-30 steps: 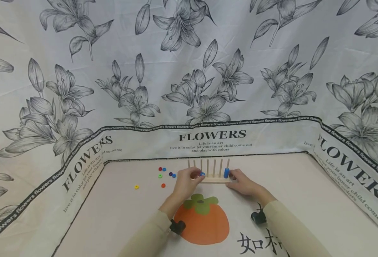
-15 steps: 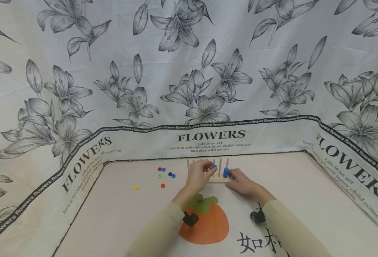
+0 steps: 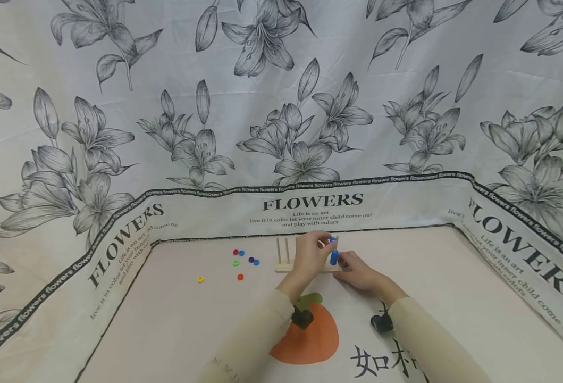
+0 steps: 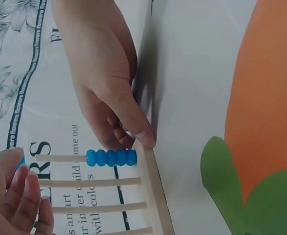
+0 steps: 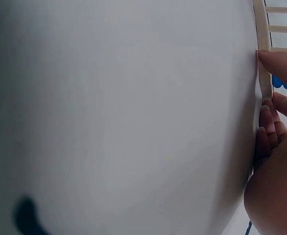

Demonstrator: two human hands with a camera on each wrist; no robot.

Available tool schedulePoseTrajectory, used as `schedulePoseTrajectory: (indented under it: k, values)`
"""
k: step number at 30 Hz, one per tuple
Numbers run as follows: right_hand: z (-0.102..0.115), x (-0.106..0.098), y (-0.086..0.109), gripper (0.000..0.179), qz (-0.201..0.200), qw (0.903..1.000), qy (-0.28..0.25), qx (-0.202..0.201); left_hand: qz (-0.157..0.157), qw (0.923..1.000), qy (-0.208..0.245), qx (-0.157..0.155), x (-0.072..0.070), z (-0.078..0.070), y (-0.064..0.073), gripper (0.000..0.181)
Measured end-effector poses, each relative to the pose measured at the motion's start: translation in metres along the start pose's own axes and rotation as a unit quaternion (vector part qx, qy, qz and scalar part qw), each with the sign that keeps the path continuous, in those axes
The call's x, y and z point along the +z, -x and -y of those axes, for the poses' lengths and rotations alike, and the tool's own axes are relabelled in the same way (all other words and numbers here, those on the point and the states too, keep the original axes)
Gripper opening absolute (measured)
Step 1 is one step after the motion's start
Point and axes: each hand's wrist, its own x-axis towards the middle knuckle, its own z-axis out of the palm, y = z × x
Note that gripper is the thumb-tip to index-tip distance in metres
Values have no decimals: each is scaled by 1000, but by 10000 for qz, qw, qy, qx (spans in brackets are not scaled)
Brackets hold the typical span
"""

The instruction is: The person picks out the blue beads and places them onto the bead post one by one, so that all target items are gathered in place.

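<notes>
My left hand [image 3: 310, 258] pinches a blue bead [image 3: 333, 240] at the top of the rightmost peg of a wooden peg rack [image 3: 281, 267]. The left wrist view shows that bead partly hidden by the fingertips, just off the peg's tip. Lower on the same peg sits a stack of several blue beads [image 4: 111, 157], against the base. My right hand [image 3: 358, 272] grips the right end of the rack's base, thumb [image 5: 280, 63] on its front side. Some of the other pegs are hidden behind my left hand in the head view.
Loose beads lie left of the rack: a yellow bead [image 3: 201, 279], an orange bead [image 3: 240, 277], a green bead [image 3: 235, 263], and several red, blue and purple ones. The cloth bears a printed persimmon [image 3: 312, 335]. A flower-printed curtain [image 3: 305, 207] stands behind.
My left hand has moved right and up along the rack, carrying the blue bead from the left-middle pegs to the rightmost peg's top. The right hand stays at the base.
</notes>
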Motion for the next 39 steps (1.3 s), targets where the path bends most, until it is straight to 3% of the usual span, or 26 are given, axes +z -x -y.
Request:
schedulePoseTrajectory:
  k: [13,24,32,39]
  values:
    - [-4,0,5,60,-86,9989,118,-443,-101,9993,-238,-277,10,-6,-6,20]
    - [1,5,7,57,-62,9999,-38,74,-280,9963,-706,-399,14,-8,-5,24]
    - [3,8,8,56,-113,9999,19,110,-362,9961,-712,-378,17,-7,-3,22]
    - [1,7,8,56,-107,9999,79,13,-251,9964,-768,-243,19,-4,-5,21]
